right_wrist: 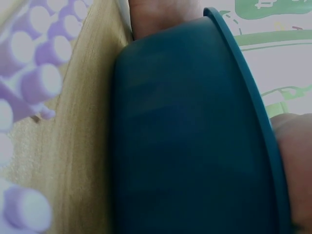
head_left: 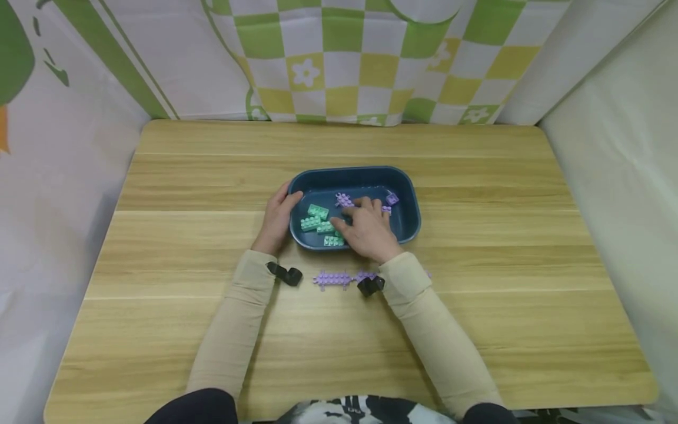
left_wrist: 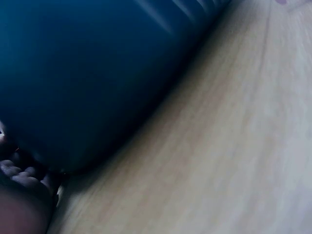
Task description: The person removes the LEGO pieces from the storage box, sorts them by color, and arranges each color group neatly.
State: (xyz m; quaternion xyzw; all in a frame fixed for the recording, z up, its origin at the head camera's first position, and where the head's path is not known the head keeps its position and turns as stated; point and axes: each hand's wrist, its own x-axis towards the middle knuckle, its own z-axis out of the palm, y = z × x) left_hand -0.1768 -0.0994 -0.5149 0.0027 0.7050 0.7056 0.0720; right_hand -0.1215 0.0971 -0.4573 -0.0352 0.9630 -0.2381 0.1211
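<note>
A dark blue plastic tray (head_left: 365, 179) stands on the table, holding green building bricks (head_left: 318, 212) on its left and purple building bricks (head_left: 344, 199) farther right. My left hand (head_left: 278, 218) grips the tray's left end, thumb over the rim and fingers along the outside. Reaching into the tray over the front wall, my right hand (head_left: 368, 229) has its fingers spread above the bricks, the thumb close to the green ones. Its palm hides part of the contents. The tray's outer wall (right_wrist: 180, 122) fills much of the right wrist view.
In front of the tray lies a row of joined purple bricks (head_left: 333, 279), partly covered by the right wrist and its black camera (head_left: 371, 286). The wooden table (head_left: 212, 176) meets a checked cloth (head_left: 344, 70) at the back and white sheets at both sides.
</note>
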